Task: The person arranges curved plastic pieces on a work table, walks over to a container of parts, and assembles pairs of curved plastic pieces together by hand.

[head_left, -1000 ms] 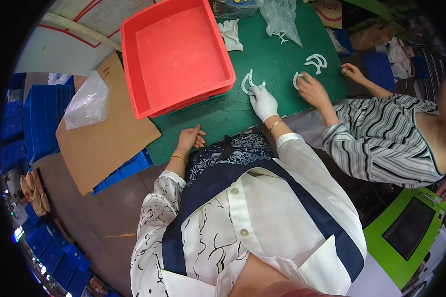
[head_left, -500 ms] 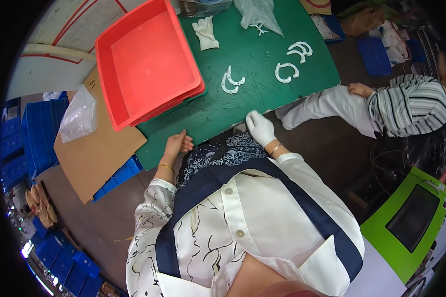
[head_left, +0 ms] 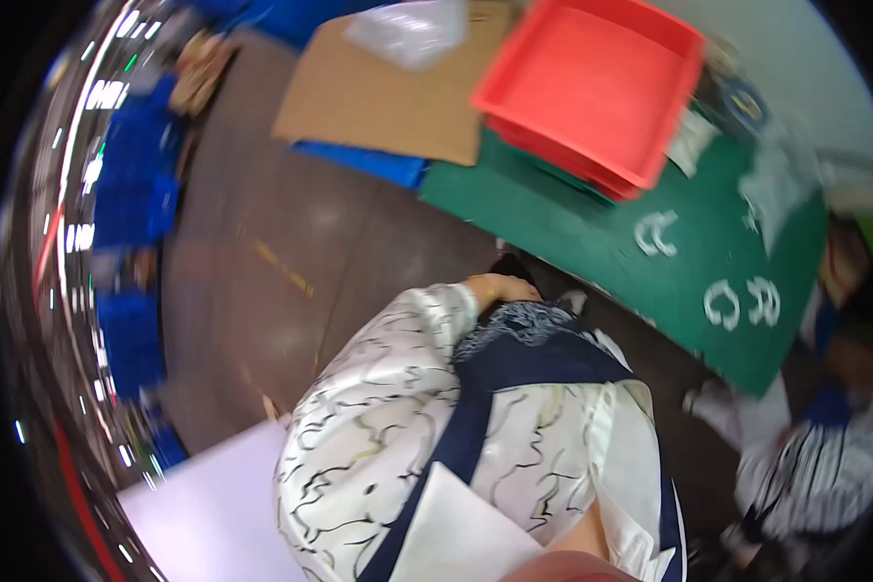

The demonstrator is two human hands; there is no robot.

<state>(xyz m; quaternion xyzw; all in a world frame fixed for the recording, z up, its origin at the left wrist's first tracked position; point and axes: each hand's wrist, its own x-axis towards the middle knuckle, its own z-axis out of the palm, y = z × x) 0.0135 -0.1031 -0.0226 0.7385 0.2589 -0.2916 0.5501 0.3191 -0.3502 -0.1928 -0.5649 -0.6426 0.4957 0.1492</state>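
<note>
My bare left hand rests by the patterned dark cloth at my lap, just off the near edge of the green table. Motion blur hides how its fingers are held, and nothing shows in it. My right hand is out of sight. White C-shaped pieces lie on the table: a nested pair nearer the red bin, a single one farther right, and another pair beside that. The deep red bin stands on the table, its visible floor bare.
A white glove lies behind the bin, near a clear plastic bag. Brown cardboard carries another plastic bag. Blue crates stand at the left. A person in striped clothing sits at the lower right.
My view has swung left, so the table now appears farther right. The left hand has come off the table edge to my lap. The gloved right hand has gone out of sight.
</note>
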